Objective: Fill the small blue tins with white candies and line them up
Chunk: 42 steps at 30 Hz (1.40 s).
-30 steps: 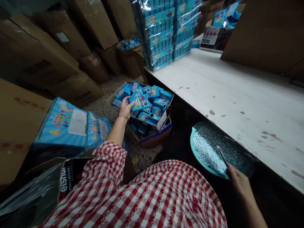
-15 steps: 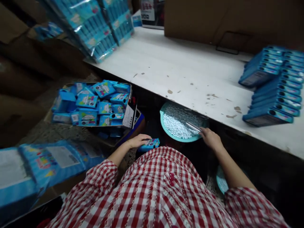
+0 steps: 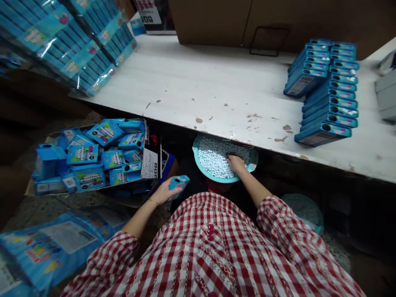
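Note:
My left hand (image 3: 162, 192) is closed round a small blue printed carton (image 3: 180, 184), held in front of my lap with one end tilted up. My right hand (image 3: 236, 164) reaches into a turquoise basin (image 3: 228, 180) of small white pellets (image 3: 213, 159). Its fingers are curled at the pellets' surface around a slim silvery metal tool, now mostly hidden by the hand and the pellets; its exact kind does not show. The basin sits just under the front edge of the white table.
An open box (image 3: 151, 161) heaped with blue cartons stands at left, above a blue printed bag (image 3: 58, 243). Blue cartons (image 3: 328, 99) stand in rows on the white table (image 3: 185, 82). Wrapped packs (image 3: 68, 45) occupy its left end. Another basin (image 3: 305, 210) sits low at right.
My right hand has moved from the basin's right rim in over the pellets, the metal tool dipping out of sight. My left hand has raised and tilted the carton. The view has shifted right.

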Tool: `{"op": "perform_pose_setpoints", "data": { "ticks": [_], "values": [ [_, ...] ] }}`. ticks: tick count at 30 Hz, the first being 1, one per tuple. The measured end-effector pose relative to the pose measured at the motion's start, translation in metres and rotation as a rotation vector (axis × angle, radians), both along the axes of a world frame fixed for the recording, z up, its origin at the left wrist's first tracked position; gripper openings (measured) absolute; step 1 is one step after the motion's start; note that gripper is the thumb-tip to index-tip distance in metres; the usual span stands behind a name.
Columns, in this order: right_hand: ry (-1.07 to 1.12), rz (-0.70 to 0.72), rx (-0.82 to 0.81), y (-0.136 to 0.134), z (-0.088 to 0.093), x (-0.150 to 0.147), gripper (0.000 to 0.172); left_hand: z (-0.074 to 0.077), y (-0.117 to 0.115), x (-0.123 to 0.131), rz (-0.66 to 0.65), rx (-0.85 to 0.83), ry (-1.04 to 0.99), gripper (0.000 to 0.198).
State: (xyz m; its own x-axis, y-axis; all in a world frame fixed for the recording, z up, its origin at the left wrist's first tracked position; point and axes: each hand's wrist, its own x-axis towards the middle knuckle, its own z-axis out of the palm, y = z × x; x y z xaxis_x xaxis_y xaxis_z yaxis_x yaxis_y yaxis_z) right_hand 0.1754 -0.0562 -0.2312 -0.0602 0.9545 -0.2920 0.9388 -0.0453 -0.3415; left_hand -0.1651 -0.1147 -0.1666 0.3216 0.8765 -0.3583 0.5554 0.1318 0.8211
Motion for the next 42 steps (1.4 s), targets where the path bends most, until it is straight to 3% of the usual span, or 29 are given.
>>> {"op": "perform_pose_setpoints", "data": {
  "ticks": [3,7,10,14,17,21,27,32,42],
  "values": [
    [0.066,-0.049,0.048,-0.004,-0.008,0.011,0.042,0.009,0.019,0.016,0.17,0.006,-0.171,0.061],
    [0.281,-0.051,0.205,-0.018,0.0,0.03,0.039,0.016,0.053,0.058,0.087,0.251,-0.146,0.061],
    [0.438,-0.007,0.319,-0.028,0.024,0.044,0.037,0.014,0.075,0.089,-0.01,0.386,-0.077,0.057],
    [0.459,0.11,0.339,-0.034,0.071,0.058,0.036,0.011,0.091,0.12,-0.123,0.47,-0.017,0.051],
    [0.374,0.222,0.275,-0.03,0.106,0.06,0.035,0.012,0.096,0.138,-0.182,0.498,0.069,0.049],
    [0.057,0.245,0.179,-0.025,0.147,0.051,0.037,0.015,0.097,0.153,-0.256,0.533,0.135,0.047],
    [-0.333,0.346,0.137,-0.02,0.188,0.029,0.031,0.01,0.099,0.158,-0.286,0.574,0.145,0.046],
    [-0.412,0.371,0.154,-0.017,0.199,0.017,0.027,0.008,0.101,0.158,-0.262,0.57,0.111,0.047],
    [-0.396,0.35,0.17,-0.023,0.198,0.018,0.028,0.005,0.103,0.156,-0.266,0.601,0.043,0.047]
  ]
}}
